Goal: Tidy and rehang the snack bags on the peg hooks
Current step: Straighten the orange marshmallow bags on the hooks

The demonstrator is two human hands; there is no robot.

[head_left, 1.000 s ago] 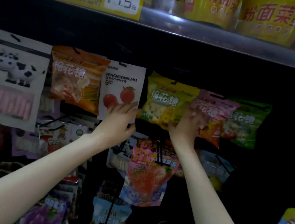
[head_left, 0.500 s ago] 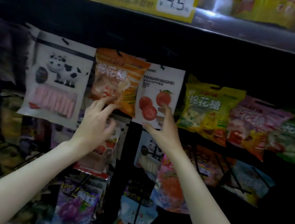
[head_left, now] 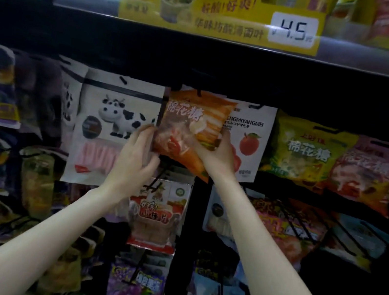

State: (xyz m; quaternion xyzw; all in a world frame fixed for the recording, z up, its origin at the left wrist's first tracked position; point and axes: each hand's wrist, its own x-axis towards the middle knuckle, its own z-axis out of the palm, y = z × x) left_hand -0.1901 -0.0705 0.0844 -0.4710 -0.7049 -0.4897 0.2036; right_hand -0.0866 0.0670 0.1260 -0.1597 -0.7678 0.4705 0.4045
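An orange marshmallow bag [head_left: 189,126] hangs on a peg hook in the top row, tilted slightly. My left hand [head_left: 136,155] grips its lower left edge, fingers curled around the side. My right hand [head_left: 218,155] holds its lower right corner from below and behind. To its left hangs a white bag with a cow picture [head_left: 114,128]. Partly behind it on the right hangs a white bag with red fruit [head_left: 248,141]. Further right hang a yellow marshmallow bag [head_left: 300,152] and a pink marshmallow bag [head_left: 369,171].
A metal shelf edge with a yellow 4.5 price tag [head_left: 293,30] runs overhead. Lower peg rows carry more bags, among them a red-bordered clear bag [head_left: 156,215] and a purple grape bag [head_left: 135,292]. Black peg hooks [head_left: 292,215] stick out toward me at the right.
Both hands moved left from the fruit bag and the bags beside it onto the orange marshmallow bag, and now grip its two lower sides. The view shifted left and closer.
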